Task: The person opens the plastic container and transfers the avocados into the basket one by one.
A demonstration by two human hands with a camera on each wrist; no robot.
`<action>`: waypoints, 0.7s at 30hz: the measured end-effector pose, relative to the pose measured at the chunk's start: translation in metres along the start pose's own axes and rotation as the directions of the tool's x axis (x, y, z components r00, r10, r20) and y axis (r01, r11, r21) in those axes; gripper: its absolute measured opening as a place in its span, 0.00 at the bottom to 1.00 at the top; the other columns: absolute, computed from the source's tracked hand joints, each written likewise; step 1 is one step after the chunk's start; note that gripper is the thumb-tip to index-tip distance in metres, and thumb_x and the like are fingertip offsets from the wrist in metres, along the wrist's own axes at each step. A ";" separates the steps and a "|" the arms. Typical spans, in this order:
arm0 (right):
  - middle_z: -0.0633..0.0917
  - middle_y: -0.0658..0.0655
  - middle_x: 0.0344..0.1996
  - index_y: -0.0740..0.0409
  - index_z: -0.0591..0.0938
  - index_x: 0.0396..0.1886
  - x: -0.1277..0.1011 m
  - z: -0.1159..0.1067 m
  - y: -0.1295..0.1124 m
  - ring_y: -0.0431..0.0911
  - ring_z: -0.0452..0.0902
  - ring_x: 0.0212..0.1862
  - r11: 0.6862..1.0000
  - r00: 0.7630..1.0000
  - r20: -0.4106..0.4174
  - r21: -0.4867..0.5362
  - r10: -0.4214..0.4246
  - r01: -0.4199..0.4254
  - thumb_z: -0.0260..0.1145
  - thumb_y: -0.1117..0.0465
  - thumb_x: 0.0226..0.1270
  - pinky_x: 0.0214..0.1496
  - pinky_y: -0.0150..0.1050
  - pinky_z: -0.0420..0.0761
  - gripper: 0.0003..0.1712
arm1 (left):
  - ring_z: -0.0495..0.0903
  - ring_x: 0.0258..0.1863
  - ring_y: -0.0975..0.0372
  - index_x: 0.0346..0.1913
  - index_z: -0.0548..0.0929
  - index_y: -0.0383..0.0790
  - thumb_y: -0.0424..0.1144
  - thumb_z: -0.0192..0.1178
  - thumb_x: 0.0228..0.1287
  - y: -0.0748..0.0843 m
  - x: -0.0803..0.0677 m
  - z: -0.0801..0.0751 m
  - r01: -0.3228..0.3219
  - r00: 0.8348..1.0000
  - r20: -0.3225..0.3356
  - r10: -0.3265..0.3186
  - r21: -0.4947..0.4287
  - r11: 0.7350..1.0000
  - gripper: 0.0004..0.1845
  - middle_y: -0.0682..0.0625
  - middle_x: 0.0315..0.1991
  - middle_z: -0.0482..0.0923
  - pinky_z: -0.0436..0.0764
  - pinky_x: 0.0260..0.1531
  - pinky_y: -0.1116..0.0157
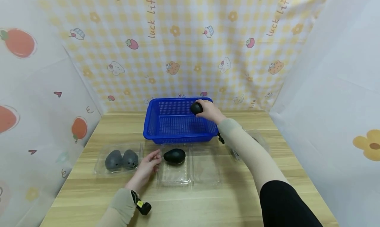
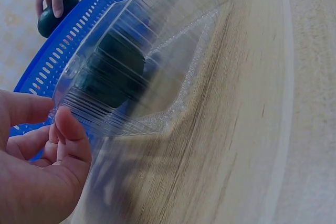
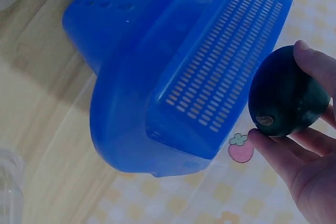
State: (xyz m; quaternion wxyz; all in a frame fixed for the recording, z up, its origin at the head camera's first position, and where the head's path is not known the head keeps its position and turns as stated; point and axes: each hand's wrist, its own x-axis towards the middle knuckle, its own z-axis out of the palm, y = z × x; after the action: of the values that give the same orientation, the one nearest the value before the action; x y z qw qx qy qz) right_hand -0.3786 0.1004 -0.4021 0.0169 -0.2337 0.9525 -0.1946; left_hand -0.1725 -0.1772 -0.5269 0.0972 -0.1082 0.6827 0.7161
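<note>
basket [image 1: 178, 121] behind tray [image 1: 175, 174], seemingly touching

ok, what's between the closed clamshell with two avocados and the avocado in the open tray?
The left hand, fingers at the open tray edge; head view shows it.

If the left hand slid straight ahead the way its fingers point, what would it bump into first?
Most likely the open clear plastic box. The left hand's fingertips are already right at its edge, with a dark avocado lying inside just beyond. Exact contact is hard to judge.
</note>
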 end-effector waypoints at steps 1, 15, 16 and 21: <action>0.71 0.63 0.64 0.53 0.65 0.72 0.001 0.001 0.001 0.57 0.71 0.60 1.000 1.000 -0.005 0.001 0.003 -0.003 0.73 0.52 0.59 0.56 0.53 0.75 0.44 | 0.70 0.36 0.62 0.71 0.63 0.32 0.28 0.51 0.71 0.000 0.000 0.000 -0.002 1.000 -0.003 0.002 -0.001 1.000 0.27 0.45 0.47 0.69 0.75 0.28 0.68; 0.75 0.65 0.60 0.56 0.67 0.70 0.008 0.022 0.018 0.58 0.74 0.55 0.999 0.999 -0.024 0.024 0.047 -0.046 0.74 0.53 0.57 0.53 0.53 0.77 0.43 | 0.70 0.36 0.61 0.71 0.63 0.32 0.28 0.51 0.71 -0.006 -0.002 0.002 0.001 1.000 -0.002 -0.001 -0.006 1.000 0.27 0.47 0.46 0.70 0.74 0.28 0.67; 0.75 0.65 0.59 0.56 0.67 0.70 0.010 0.023 0.018 0.57 0.75 0.55 0.999 0.999 -0.021 0.019 0.050 -0.049 0.74 0.53 0.57 0.53 0.53 0.77 0.43 | 0.70 0.36 0.61 0.71 0.63 0.32 0.28 0.51 0.71 -0.005 -0.002 0.002 -0.002 1.000 -0.002 0.002 -0.004 1.000 0.27 0.46 0.46 0.70 0.74 0.27 0.67; 0.76 0.64 0.58 0.57 0.67 0.70 0.015 0.027 0.017 0.56 0.75 0.55 0.997 0.997 0.008 -0.007 0.071 -0.071 0.74 0.53 0.58 0.53 0.51 0.77 0.42 | 0.70 0.36 0.62 0.71 0.62 0.30 0.27 0.50 0.71 -0.001 -0.002 0.000 -0.016 1.000 0.000 0.016 0.001 1.000 0.27 0.44 0.48 0.70 0.74 0.27 0.68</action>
State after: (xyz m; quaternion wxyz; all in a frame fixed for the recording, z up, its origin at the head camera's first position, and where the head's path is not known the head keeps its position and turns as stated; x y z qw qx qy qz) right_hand -0.3964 0.0979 -0.4325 0.0269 -0.2004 0.9608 -0.1896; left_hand -0.1703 -0.1767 -0.5278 0.0917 -0.1027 0.6840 0.7164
